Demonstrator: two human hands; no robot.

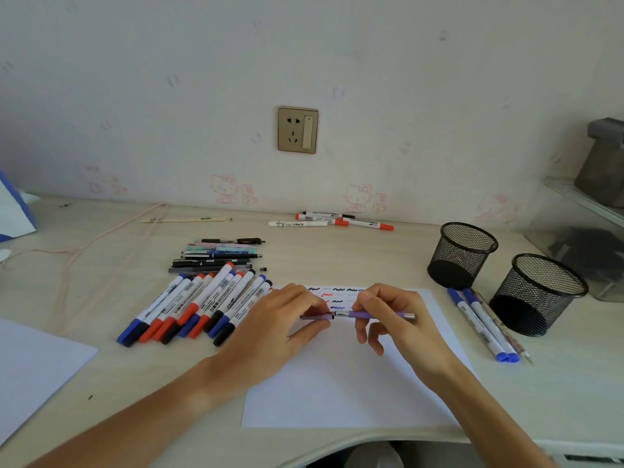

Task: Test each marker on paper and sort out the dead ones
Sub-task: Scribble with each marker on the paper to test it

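Note:
My right hand (398,319) pinches a purple pen (381,315) held level above the white test sheet (344,383). Its bare nib points left toward the purple cap (315,317), which my left hand (277,329) pinches just apart from the nib. Several black, red and blue squiggles (337,293) run across the top of the sheet. Left of the sheet lies a fan of several whiteboard markers (202,304) with blue, red and black caps. Behind them is a row of several thinner pens (219,256).
Two blue-capped markers and a thin pen (483,324) lie right of the sheet, beside two black mesh cups (462,255) (540,293). Several markers (334,221) lie against the wall. Another sheet (30,363) sits at the left; a cord (84,248) crosses the desk.

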